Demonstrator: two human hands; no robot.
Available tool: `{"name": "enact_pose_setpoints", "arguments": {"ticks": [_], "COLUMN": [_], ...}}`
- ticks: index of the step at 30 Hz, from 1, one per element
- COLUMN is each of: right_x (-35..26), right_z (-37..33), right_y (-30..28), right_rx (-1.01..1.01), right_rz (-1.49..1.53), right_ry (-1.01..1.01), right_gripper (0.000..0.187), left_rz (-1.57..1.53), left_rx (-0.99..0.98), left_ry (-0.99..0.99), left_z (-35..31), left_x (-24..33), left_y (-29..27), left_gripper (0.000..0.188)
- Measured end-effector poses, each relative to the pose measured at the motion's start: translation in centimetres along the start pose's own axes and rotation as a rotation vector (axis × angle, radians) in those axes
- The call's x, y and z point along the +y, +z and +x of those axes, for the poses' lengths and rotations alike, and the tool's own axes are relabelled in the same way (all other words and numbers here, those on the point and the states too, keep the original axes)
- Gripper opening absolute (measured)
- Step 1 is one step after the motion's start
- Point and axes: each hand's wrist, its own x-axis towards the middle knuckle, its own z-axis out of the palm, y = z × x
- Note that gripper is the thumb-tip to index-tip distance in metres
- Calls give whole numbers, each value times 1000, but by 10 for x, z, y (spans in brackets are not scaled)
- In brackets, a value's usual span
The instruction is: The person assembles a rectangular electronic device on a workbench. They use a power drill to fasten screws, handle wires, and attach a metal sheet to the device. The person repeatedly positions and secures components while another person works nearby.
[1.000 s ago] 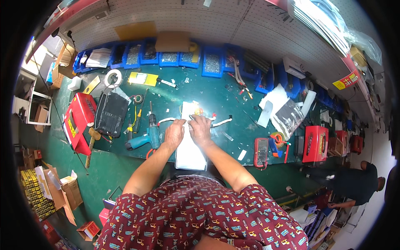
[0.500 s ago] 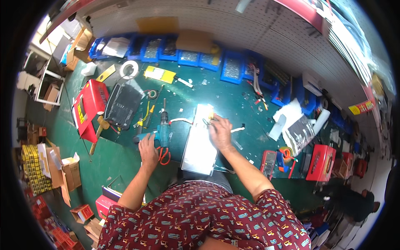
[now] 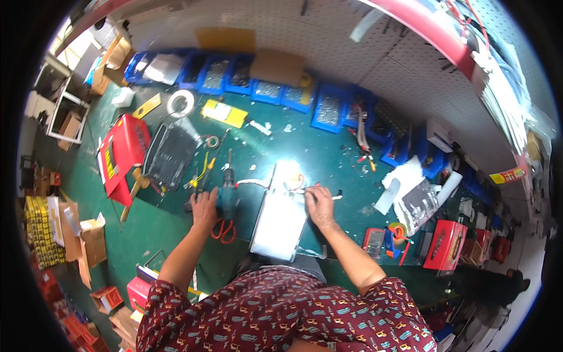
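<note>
A green-topped bench [image 3: 328, 152] fills the middle of the head view, backed by a white pegboard wall [image 3: 328, 53] along the top of the frame. A row of blue parts bins [image 3: 264, 91] runs at the foot of that wall, with a brown cardboard piece [image 3: 277, 67] lying across them at upper centre. A flat yellow packet [image 3: 224, 112] lies just below the bins, and a roll of white tape [image 3: 180, 102] sits to its left. At the left of the frame stands a red case [image 3: 120, 154], with a black mesh-faced pouch [image 3: 170, 155] beside it. A second red box [image 3: 446, 244] sits at the lower right, near a yellow-and-red label strip [image 3: 508, 174] on the shelf edge. Cardboard cartons [image 3: 88, 240] stand on the floor at lower left.

The left hand [image 3: 204, 208] lies at the handle of a teal power drill [image 3: 227, 190], fingers curled against it; a full grasp cannot be told. Red-handled scissors [image 3: 224, 230] lie just below. The right hand [image 3: 320, 203] rests with fingers narrowed at the wires on the upper right edge of a silvery flat pack [image 3: 280, 220], which lies in the centre of the bench, between both hands.
</note>
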Motion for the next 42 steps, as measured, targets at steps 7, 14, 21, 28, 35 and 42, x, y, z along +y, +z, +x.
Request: {"name": "enact_pose_setpoints", "arguments": {"ticks": [7, 14, 21, 28, 35, 42], "right_x": [8, 21, 32, 46, 60, 44], "right_z": [17, 54, 77, 64, 37, 24], "right_y": [-10, -19, -13, -4, -1, -8], "right_rx": [-6, -56, -132, -195, -177, -97], "right_rz": [78, 10, 9, -69, -72, 6], "right_ry": [172, 236, 275, 260, 208, 192], "right_gripper": [12, 20, 23, 22, 16, 16], "left_rz": [65, 100, 50, 16, 21, 0], "left_rx": [-128, -105, -95, -9, -58, -54], "left_ry": [-85, -98, -109, -60, -91, -124], "left_z": [13, 16, 15, 8, 16, 11], "left_x": [11, 17, 13, 5, 14, 17], "left_y": [-8, -14, -6, 14, -9, -11], "left_gripper": [66, 66, 71, 72, 52, 46]}}
